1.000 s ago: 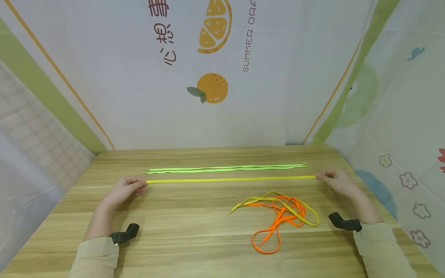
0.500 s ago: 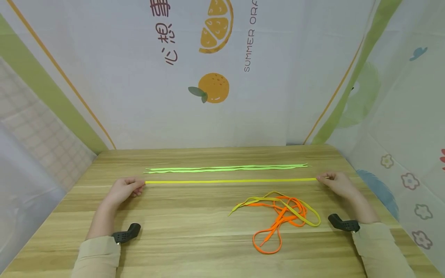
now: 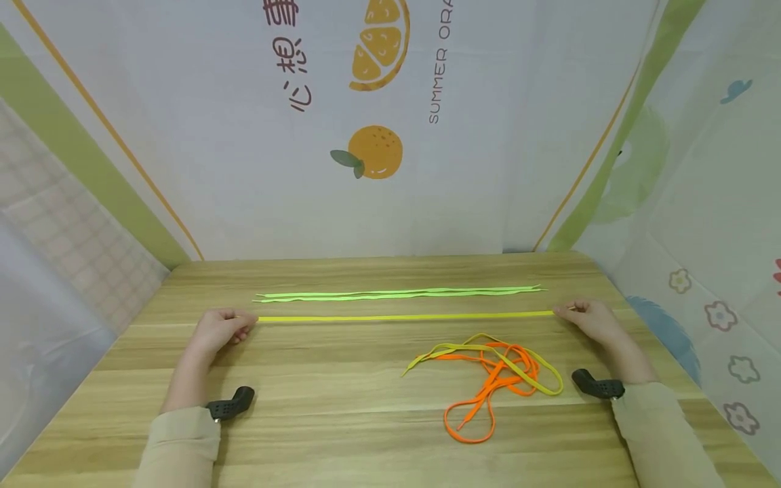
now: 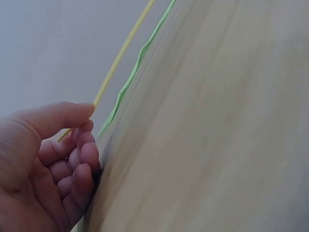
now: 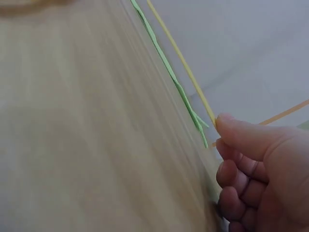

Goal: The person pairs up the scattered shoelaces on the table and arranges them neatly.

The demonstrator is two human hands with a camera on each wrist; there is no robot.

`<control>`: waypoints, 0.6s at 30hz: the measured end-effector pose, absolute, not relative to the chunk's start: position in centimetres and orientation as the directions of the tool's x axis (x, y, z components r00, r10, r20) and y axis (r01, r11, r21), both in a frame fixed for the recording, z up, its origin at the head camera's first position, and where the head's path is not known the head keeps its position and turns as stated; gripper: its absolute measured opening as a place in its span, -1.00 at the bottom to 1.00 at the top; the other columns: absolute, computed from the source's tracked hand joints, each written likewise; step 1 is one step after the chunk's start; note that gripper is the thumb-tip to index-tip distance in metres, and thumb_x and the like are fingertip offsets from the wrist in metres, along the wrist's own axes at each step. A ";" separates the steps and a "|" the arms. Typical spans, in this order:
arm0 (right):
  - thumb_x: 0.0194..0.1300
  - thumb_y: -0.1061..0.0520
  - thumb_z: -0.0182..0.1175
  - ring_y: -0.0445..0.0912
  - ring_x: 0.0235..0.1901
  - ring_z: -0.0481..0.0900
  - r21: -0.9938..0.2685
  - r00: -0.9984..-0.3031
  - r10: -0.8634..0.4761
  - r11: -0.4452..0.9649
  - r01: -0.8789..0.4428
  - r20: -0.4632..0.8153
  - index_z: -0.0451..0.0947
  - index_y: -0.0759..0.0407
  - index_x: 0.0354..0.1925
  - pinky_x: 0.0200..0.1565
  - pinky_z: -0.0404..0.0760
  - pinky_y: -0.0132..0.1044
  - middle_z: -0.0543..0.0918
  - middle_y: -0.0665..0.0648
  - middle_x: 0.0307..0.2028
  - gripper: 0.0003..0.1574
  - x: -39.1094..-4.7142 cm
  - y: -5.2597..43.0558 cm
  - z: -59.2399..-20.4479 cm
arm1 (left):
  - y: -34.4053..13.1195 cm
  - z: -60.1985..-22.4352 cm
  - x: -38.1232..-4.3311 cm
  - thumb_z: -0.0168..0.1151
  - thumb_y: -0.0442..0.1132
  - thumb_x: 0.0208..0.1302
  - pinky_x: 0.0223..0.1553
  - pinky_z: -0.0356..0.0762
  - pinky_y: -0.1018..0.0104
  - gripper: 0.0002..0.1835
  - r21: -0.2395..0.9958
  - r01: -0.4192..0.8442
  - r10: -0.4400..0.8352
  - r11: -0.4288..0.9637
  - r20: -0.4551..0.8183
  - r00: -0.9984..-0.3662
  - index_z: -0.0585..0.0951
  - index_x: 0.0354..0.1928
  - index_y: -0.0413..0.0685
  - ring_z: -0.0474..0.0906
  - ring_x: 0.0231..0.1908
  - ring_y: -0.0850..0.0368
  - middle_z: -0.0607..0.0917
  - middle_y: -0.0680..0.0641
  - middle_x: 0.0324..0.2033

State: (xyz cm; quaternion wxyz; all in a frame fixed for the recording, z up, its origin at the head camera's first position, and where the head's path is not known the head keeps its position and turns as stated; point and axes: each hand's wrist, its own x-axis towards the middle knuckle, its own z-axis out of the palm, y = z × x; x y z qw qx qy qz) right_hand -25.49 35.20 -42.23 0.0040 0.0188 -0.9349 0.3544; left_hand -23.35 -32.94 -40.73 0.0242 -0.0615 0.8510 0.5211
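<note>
A yellow shoelace point(image 3: 403, 317) is stretched straight from side to side across the table. At its left end, my left hand point(image 3: 221, 330) pinches it between thumb and fingertips. A short tail of the yellow lace point(image 4: 63, 135) pokes out past those fingers in the left wrist view. My right hand point(image 3: 593, 321) pinches the other end, thumb on top in the right wrist view. Just behind the stretched lace, two light green shoelaces point(image 3: 396, 295) lie side by side on the table, nearly parallel to it.
An orange shoelace point(image 3: 488, 390) lies in loose tangled loops on the wooden table point(image 3: 305, 420), nearer me and right of centre. Another yellow shoelace point(image 3: 552, 379) curves over it. A printed curtain point(image 3: 439, 203) hangs behind the table, with more cloth at both sides.
The yellow shoelace stays taut between both hands. The hands have barely moved; the forearms have shifted slightly inward. The green laces and the tangled pile lie as before.
</note>
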 end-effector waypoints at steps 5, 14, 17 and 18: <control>0.35 -0.11 0.16 -0.07 -0.47 0.45 -0.615 -0.997 -0.049 0.784 -0.078 0.065 0.62 0.37 -0.23 -0.41 0.43 -0.22 0.61 0.13 -0.42 -0.49 -26.1 35.2 -42.5 | -32.5 -40.6 -23.5 0.23 -0.13 0.31 -0.48 0.48 0.43 -0.71 0.835 -0.173 -0.129 0.523 -0.123 -0.984 0.57 -0.44 -0.23 0.46 -0.53 0.23 0.53 0.03 -0.55; 0.33 -0.18 0.16 -0.06 -0.48 0.46 -0.621 -1.000 -0.016 0.784 -0.014 0.002 0.63 0.35 -0.19 -0.40 0.41 -0.21 0.62 0.12 -0.41 -0.43 -26.9 35.1 -42.6 | -31.8 -40.4 -23.9 0.20 -0.05 0.29 -0.52 0.46 0.34 -0.67 0.761 -0.216 -0.187 0.611 -0.126 -0.974 0.58 -0.47 -0.18 0.45 -0.58 0.17 0.52 0.03 -0.64; 0.32 -0.18 0.18 -0.04 -0.43 0.48 -0.596 -1.000 -0.018 0.803 -0.015 0.002 0.64 0.35 -0.19 -0.36 0.41 -0.21 0.64 0.20 -0.34 -0.43 -27.0 35.0 -42.4 | -31.7 -40.5 -24.1 0.20 -0.04 0.28 -0.54 0.42 0.30 -0.66 0.733 -0.225 -0.207 0.642 -0.117 -0.971 0.57 -0.53 -0.13 0.44 -0.61 0.15 0.52 0.03 -0.67; 0.31 -0.18 0.18 -0.04 -0.41 0.48 -0.582 -1.000 -0.020 0.813 -0.020 0.006 0.65 0.34 -0.20 -0.36 0.40 -0.22 0.64 0.22 -0.32 -0.44 -27.0 35.0 -42.4 | -31.6 -40.5 -24.1 0.20 -0.03 0.28 -0.54 0.41 0.29 -0.65 0.723 -0.226 -0.211 0.653 -0.113 -0.971 0.56 -0.55 -0.12 0.44 -0.61 0.15 0.52 0.03 -0.67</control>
